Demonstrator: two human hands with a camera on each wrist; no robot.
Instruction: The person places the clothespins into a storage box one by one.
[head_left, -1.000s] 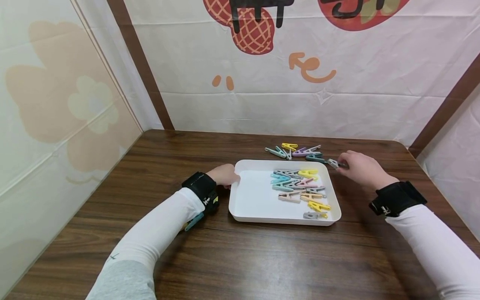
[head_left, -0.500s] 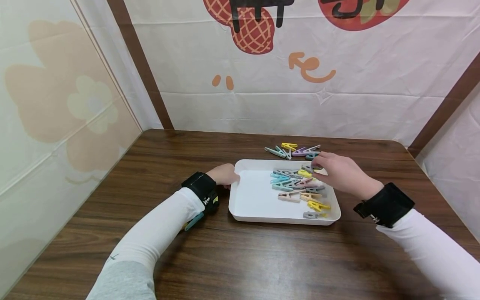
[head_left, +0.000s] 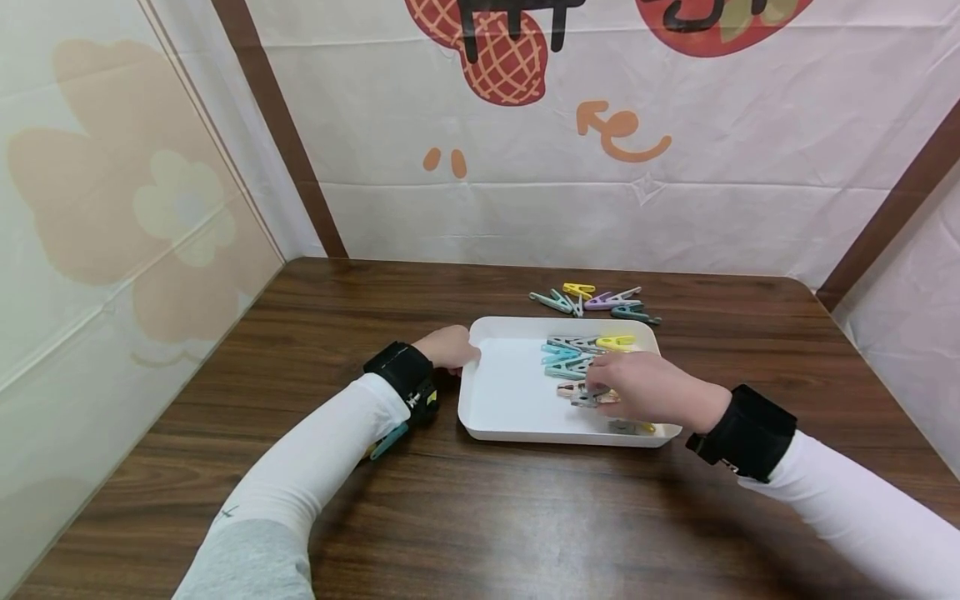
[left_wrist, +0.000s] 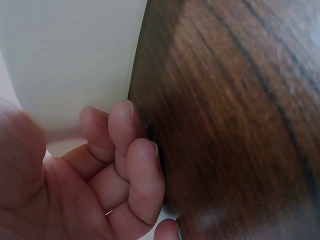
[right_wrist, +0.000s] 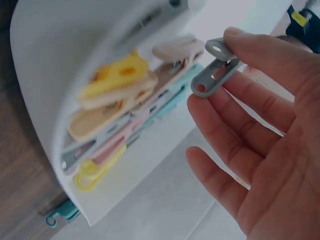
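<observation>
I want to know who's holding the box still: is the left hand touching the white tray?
Touching. In the left wrist view, the left hand has its curled fingers pressed against the wall of the white tray; the head view shows it at the tray's left edge.

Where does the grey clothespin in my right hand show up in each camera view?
Head: grey clothespin pokes out left of the right hand, over the white tray.
Left wrist: not in it; only the tray wall.
Right wrist: upper centre, pinched at the fingertips.
Shared landmark: the white tray.
</observation>
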